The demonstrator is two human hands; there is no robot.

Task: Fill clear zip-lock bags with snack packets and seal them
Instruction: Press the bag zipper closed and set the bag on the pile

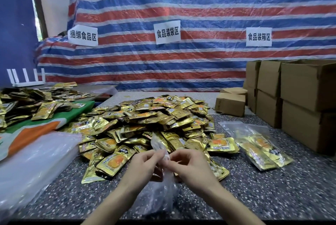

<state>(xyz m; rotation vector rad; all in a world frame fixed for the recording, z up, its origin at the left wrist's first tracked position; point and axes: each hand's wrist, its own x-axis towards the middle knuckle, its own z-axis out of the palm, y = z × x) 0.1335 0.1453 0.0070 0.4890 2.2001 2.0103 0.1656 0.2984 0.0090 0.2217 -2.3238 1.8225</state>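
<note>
A big heap of gold snack packets [156, 123] covers the middle of the speckled table [272, 193]. In front of it, my left hand [145, 164] and my right hand [189, 164] both pinch the top edge of an empty clear zip-lock bag [163, 193], which hangs down between them above the table. A filled clear bag of packets [258, 146] lies flat to the right of the heap.
A stack of empty clear bags [36, 161] lies at the near left. More gold packets [27, 103] lie on a green and orange sheet at far left. Stacked cardboard boxes [298, 93] stand at the right, a smaller box [231, 103] behind the heap. A striped tarp hangs behind.
</note>
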